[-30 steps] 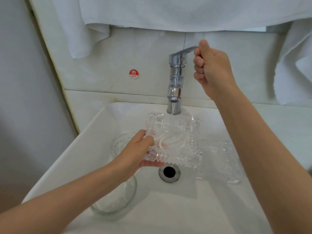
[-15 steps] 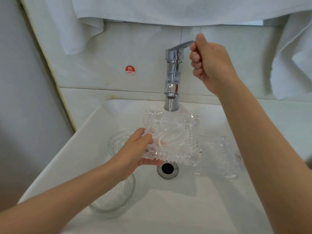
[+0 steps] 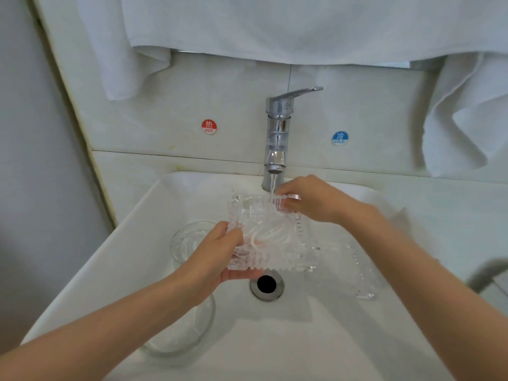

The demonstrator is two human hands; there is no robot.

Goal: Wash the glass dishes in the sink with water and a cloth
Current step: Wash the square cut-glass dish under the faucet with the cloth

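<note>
Evidently, the cut-glass dish (image 3: 270, 239) sits mid-frame above the drain (image 3: 266, 284), left hand (image 3: 217, 257) gripping its lower-left corner, right hand (image 3: 313, 202) pinching its upper rim, so the tap (image 3: 277, 127) water rinses it.

Water (image 3: 272, 185) runs from the chrome tap (image 3: 277, 133) onto a cut-glass dish (image 3: 264, 237) held over the white sink (image 3: 302, 339). The person's left grip (image 3: 217, 259) pinches its near-left corner, thumb on top, fingers beneath. The right grip (image 3: 310, 199) curls over the far edge, just beside the stream. The drain (image 3: 266, 284) lies below. A round glass bowl (image 3: 189, 334) sits at the sink's left and a second ribbed dish (image 3: 354, 259) at its right. White towels (image 3: 275, 23) hang above.
</note>
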